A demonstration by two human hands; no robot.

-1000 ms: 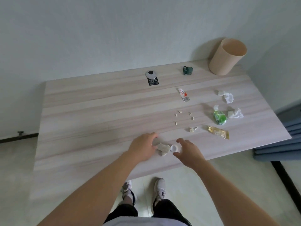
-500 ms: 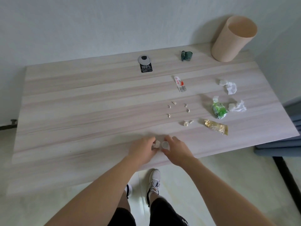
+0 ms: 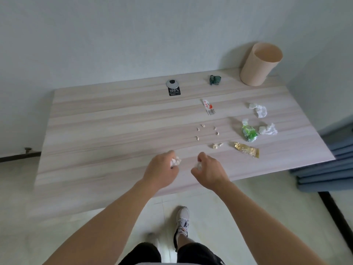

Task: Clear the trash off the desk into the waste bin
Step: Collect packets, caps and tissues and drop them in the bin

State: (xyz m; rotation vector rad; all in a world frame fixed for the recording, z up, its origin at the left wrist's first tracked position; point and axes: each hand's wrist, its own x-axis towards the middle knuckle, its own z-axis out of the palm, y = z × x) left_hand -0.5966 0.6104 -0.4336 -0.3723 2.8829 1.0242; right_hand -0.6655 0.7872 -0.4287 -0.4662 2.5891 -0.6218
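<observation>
My left hand (image 3: 162, 170) is closed on a crumpled white paper scrap (image 3: 175, 161) above the desk's near edge. My right hand (image 3: 209, 170) grips a small pale cap-like piece (image 3: 197, 165). The tan cylindrical waste bin (image 3: 257, 66) stands at the far right corner of the wooden desk (image 3: 107, 131). Still lying on the desk are a green wrapper (image 3: 249, 133), a gold wrapper (image 3: 247, 150), two white tissue wads (image 3: 258, 110) (image 3: 268, 129), a red-and-white sachet (image 3: 208, 106), a dark green crumpled piece (image 3: 215, 79) and several small crumbs (image 3: 207, 131).
A black-and-silver tag reading 100% (image 3: 173, 87) lies at the desk's far middle. A white wall runs behind the desk. Blue fabric (image 3: 328, 169) sits on the floor to the right. My shoes (image 3: 182, 220) stand on the pale floor below the near edge.
Both hands have closed on the two small pieces at the near edge, lifted them off the desk and drawn apart. The view has tilted back slightly.
</observation>
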